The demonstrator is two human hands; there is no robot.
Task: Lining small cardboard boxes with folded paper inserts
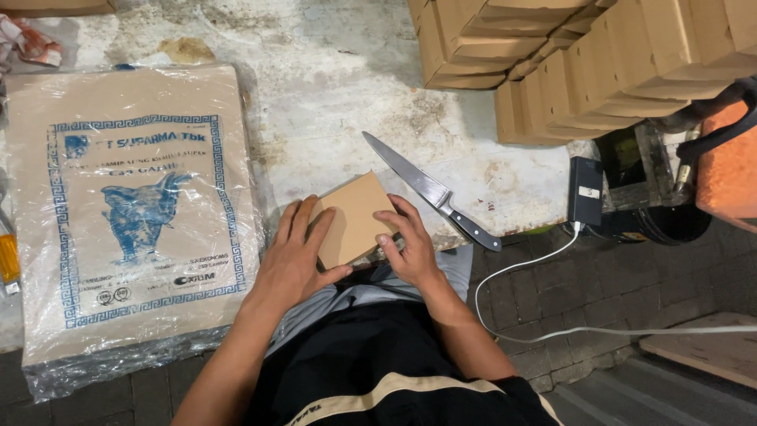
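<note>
Brown paper sheet [353, 219] | left hand [293, 256], right hand [410, 244] gripping its edges | risk: kitchen knife [430, 192] just beside right fingers, likely cut hazard.

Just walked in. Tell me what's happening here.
A person holds a small brown card piece in both hands, left hand and right hand, at the edge of a worn white surface. A knife lies just right of it. A plastic-wrapped paper pack lies to the left, with folded boxes stacked behind.
</note>
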